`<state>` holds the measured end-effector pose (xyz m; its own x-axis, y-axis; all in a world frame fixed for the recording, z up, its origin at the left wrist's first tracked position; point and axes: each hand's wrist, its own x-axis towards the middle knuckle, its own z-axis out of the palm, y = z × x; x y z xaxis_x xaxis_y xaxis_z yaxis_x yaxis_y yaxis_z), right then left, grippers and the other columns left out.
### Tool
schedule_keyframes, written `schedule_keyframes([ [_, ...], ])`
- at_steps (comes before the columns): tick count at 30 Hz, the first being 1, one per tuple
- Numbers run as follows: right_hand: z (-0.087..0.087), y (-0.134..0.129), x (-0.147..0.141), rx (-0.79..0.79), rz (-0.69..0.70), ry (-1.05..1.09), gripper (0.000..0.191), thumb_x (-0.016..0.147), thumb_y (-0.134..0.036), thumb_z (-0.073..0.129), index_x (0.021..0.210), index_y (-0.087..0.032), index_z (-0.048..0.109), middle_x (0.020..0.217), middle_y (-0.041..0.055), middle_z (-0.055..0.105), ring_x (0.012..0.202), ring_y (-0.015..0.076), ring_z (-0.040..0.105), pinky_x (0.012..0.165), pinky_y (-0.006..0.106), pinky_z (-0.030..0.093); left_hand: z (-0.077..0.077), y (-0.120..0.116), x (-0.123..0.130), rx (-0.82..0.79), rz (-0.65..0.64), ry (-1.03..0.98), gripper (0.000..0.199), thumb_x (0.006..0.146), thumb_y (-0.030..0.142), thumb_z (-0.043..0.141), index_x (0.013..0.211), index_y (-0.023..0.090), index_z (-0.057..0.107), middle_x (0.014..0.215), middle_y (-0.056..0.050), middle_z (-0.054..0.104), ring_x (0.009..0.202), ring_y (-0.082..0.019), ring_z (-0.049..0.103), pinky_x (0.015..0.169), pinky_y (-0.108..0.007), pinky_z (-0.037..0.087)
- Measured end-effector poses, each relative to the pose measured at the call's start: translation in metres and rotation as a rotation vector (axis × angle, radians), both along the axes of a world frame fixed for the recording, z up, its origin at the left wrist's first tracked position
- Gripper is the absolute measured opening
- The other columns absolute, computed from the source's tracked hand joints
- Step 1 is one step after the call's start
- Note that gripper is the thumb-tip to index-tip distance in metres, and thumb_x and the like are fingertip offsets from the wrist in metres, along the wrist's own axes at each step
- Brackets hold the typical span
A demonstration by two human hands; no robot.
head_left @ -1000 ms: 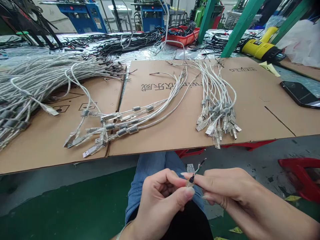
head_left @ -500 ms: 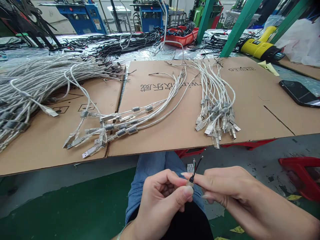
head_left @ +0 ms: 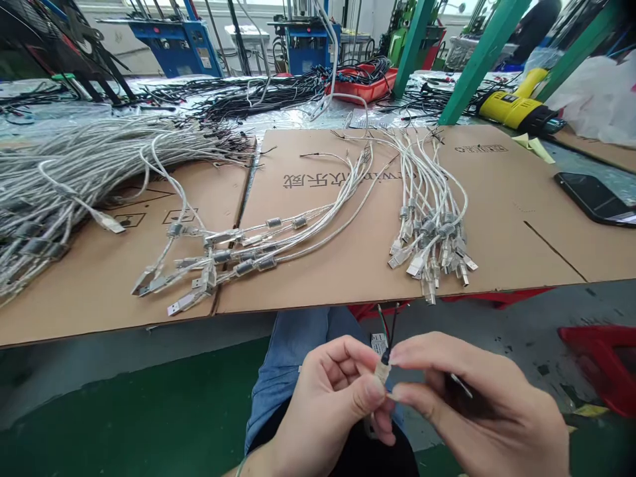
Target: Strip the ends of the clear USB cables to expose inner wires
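A cable end [head_left: 382, 372] with a pale jacket stands upright above my lap. Thin wires [head_left: 387, 329], black and green among them, stick up from its dark neck. My left hand [head_left: 342, 397] is closed, pinching the jacket between thumb and forefinger. From the right, my right hand [head_left: 472, 397] has its forefinger tip against the dark neck and its thumb tip lower at the jacket, close to my left thumb. Inside the curl of that hand shows a dark area with a pale sliver I cannot make out. The rest of the held cable is mostly hidden by my fingers.
On the cardboard [head_left: 298, 278] lie a large cable pile [head_left: 89, 172], several loose USB cables [head_left: 278, 242] and a cable bundle [head_left: 430, 205]. A phone [head_left: 593, 197], yellow heat gun [head_left: 517, 109] and green post [head_left: 462, 86] are right. A red tray [head_left: 365, 86] stands behind.
My right hand has shifted from fingers stretched flat to a curled grip with thumb and forefinger at the cable end. The wires lean less to the right. The camera view has shifted slightly.
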<state>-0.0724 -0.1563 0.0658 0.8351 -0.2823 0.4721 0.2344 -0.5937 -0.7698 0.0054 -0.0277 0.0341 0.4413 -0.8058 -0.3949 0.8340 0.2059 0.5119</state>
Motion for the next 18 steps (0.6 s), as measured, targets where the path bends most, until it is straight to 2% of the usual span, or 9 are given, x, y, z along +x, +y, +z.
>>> schedule_keyframes([
  [2,-0.005,0.006,0.003,0.007,-0.031,-0.103,0.030,0.068,0.005,0.064,0.085,-0.019,0.066,0.073,-0.0014,0.072,0.062,0.0113,0.067,0.060,0.014,0.054,0.000,-0.002,-0.001,-0.013,-0.010,0.038,0.028,0.060,0.027,0.080,0.068,0.012,0.058,0.049,0.002,0.064,0.041,-0.005,0.057,0.042,-0.014,0.052],
  [11,-0.019,0.014,0.003,0.057,-0.126,-0.172,0.032,0.066,0.006,0.064,0.082,-0.020,0.070,0.069,-0.0010,0.075,0.061,0.0134,0.071,0.062,0.014,0.057,-0.002,-0.003,-0.001,0.008,-0.018,0.043,0.034,0.056,0.027,0.082,0.062,0.013,0.053,0.050,0.002,0.062,0.042,-0.004,0.054,0.039,-0.013,0.051],
  [18,-0.017,0.001,0.005,0.122,0.014,-0.082,0.024,0.068,0.004,0.063,0.071,-0.020,0.067,0.060,-0.0011,0.070,0.053,0.0144,0.068,0.051,0.019,0.054,-0.004,-0.002,0.004,0.098,-0.087,-0.015,0.034,0.051,0.027,0.084,0.058,0.011,0.055,0.048,0.001,0.063,0.039,-0.005,0.054,0.035,-0.013,0.050],
])
